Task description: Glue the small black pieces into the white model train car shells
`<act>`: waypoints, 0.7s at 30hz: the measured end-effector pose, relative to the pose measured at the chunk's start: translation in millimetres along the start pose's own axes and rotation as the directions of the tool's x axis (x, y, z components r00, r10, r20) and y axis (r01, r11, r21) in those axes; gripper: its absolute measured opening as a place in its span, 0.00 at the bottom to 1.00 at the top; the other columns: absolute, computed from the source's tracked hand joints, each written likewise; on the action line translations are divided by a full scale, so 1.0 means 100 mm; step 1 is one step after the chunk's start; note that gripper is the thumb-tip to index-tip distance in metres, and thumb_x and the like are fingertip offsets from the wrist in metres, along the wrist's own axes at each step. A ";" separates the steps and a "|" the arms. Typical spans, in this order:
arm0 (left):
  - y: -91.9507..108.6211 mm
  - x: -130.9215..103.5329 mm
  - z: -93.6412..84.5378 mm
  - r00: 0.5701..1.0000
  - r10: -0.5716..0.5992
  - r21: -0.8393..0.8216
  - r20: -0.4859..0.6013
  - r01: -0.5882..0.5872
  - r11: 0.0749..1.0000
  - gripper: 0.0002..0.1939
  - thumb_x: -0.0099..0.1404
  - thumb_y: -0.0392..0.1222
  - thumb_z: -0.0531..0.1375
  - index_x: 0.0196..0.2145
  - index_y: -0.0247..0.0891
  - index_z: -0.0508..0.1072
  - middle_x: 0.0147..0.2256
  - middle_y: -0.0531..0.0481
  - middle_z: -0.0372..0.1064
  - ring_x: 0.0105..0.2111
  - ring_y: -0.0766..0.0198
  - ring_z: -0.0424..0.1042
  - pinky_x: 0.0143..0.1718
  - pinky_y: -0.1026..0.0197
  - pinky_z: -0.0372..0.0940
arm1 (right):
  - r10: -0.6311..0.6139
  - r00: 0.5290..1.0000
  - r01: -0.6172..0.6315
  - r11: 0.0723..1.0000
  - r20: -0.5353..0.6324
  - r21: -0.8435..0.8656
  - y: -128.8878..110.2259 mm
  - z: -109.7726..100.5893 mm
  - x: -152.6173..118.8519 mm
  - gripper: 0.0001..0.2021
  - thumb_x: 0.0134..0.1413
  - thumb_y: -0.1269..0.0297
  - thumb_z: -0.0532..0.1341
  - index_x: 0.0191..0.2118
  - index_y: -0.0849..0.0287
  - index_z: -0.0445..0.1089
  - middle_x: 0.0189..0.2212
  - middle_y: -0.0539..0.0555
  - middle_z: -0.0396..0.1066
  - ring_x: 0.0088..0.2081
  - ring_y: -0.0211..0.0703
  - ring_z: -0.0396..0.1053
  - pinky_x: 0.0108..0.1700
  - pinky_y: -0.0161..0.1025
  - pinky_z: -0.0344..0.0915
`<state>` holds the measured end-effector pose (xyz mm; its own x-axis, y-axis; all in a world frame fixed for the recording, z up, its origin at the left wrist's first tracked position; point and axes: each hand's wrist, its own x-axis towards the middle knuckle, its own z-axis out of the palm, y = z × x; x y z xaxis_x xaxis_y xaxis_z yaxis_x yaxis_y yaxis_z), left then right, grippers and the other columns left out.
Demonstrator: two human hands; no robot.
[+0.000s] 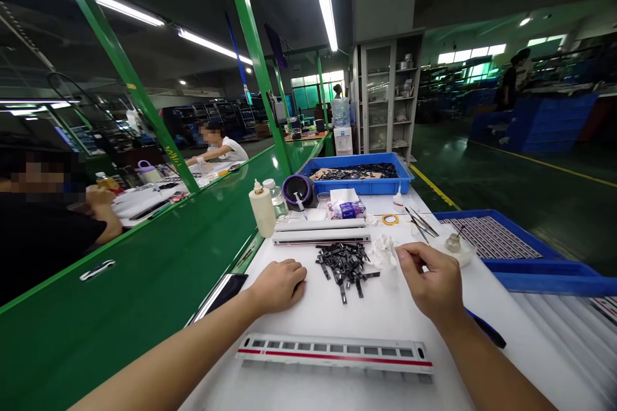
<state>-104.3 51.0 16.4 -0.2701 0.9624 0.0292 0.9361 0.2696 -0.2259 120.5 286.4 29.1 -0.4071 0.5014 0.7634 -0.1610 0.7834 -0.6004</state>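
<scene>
Left hand (279,284): resting palm-down on the white bench (395,327), fingers curled loosely under, nothing visible in them. It sits just left of the heap of small black plastic clips (346,264), not touching it.

Right hand (431,282): raised slightly over the bench, just right of the heap. Thumb and forefinger drawn close together at the tip; cannot tell whether a part is pinched between them. A crumpled white tissue (384,250) lies between this hand and the heap.

Long white train-car shell with a red stripe and a row of windows (335,353) lies flat near the bench's front edge, between the two forearms, apart from both hands. A second shell of the same kind (321,232) lies beyond the heap.

Further back: cream squeeze bottle (263,209), pack of wipes (346,205), yellow tape ring (390,219), tweezers (420,223), small glue pot on a white dish (454,244). Blue plastic tray with dark parts (359,173) at the far end; another blue tray (520,247) to the right.

Green conveyor (144,282) runs along the left, with two other people seated across it.
</scene>
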 end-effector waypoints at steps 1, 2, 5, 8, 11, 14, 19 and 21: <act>0.00 0.00 0.00 1.000 0.010 -0.001 -0.008 -0.010 1.000 0.05 0.64 0.38 0.52 0.30 0.39 0.66 0.33 0.46 0.71 0.34 0.55 0.70 0.28 0.57 0.60 | -0.015 1.000 0.015 1.000 -0.002 0.000 0.01 0.00 0.00 0.08 0.58 0.63 0.59 0.29 0.57 0.72 0.19 0.48 0.66 0.21 0.35 0.61 0.24 0.35 0.57; -0.01 0.00 0.01 1.000 0.020 -0.004 -0.018 -0.020 1.000 0.05 0.64 0.38 0.52 0.30 0.39 0.66 0.33 0.47 0.71 0.34 0.55 0.70 0.29 0.58 0.60 | -0.032 0.999 0.032 0.999 -0.004 -0.001 0.02 0.00 0.01 0.08 0.58 0.64 0.60 0.29 0.58 0.72 0.18 0.47 0.65 0.20 0.34 0.60 0.23 0.34 0.57; -0.02 -0.02 0.03 0.998 0.030 -0.009 -0.056 -0.030 0.999 0.06 0.65 0.39 0.53 0.31 0.39 0.67 0.33 0.48 0.71 0.34 0.57 0.70 0.28 0.58 0.59 | -0.069 0.998 0.069 0.998 -0.015 -0.006 0.05 0.00 0.02 0.06 0.57 0.65 0.61 0.29 0.58 0.72 0.17 0.45 0.63 0.20 0.33 0.59 0.22 0.33 0.56; -0.01 -0.04 0.06 0.994 0.034 -0.012 -0.103 -0.036 0.999 0.06 0.66 0.39 0.53 0.32 0.39 0.68 0.32 0.49 0.72 0.33 0.57 0.71 0.27 0.59 0.58 | -0.064 0.998 0.064 0.998 -0.018 -0.006 0.06 0.01 0.02 0.07 0.57 0.66 0.61 0.29 0.58 0.71 0.18 0.46 0.64 0.20 0.32 0.59 0.23 0.32 0.56; -0.01 -0.06 0.09 0.986 0.072 -0.017 -0.153 -0.076 0.997 0.05 0.66 0.37 0.54 0.36 0.40 0.70 0.32 0.50 0.73 0.34 0.58 0.71 0.29 0.60 0.60 | -0.058 0.998 0.058 0.998 -0.014 -0.003 0.06 0.01 0.01 0.07 0.57 0.66 0.61 0.29 0.58 0.71 0.18 0.45 0.62 0.20 0.32 0.58 0.23 0.32 0.56; -0.02 -0.07 0.13 0.970 0.123 -0.010 -0.208 -0.127 0.992 0.07 0.67 0.37 0.54 0.36 0.41 0.72 0.31 0.50 0.73 0.33 0.61 0.71 0.31 0.60 0.61 | -0.054 0.998 0.054 0.999 -0.014 -0.001 0.06 0.01 0.01 0.07 0.57 0.66 0.61 0.29 0.58 0.71 0.17 0.45 0.61 0.20 0.32 0.57 0.23 0.32 0.55; -0.06 -0.08 0.18 0.933 0.211 0.036 -0.291 -0.209 0.977 0.09 0.69 0.38 0.53 0.33 0.39 0.73 0.28 0.50 0.72 0.29 0.64 0.70 0.31 0.61 0.61 | -0.044 0.999 0.044 0.999 -0.002 -0.006 0.07 0.02 0.02 0.08 0.57 0.64 0.60 0.28 0.58 0.71 0.17 0.45 0.61 0.20 0.32 0.57 0.24 0.32 0.55; -0.07 -0.08 0.19 0.913 0.265 0.067 -0.309 -0.257 0.964 0.11 0.70 0.39 0.53 0.30 0.39 0.71 0.26 0.51 0.71 0.27 0.64 0.69 0.29 0.61 0.60 | -0.043 0.999 0.043 0.999 0.008 -0.010 0.07 0.02 0.03 0.08 0.57 0.64 0.60 0.28 0.58 0.71 0.17 0.45 0.60 0.20 0.32 0.57 0.24 0.32 0.55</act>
<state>-113.0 41.3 -0.7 0.0707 0.9609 0.2677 0.9568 0.0106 -0.2905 116.0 292.7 26.3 -0.4069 0.4648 0.7864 -0.1691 0.8077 -0.5649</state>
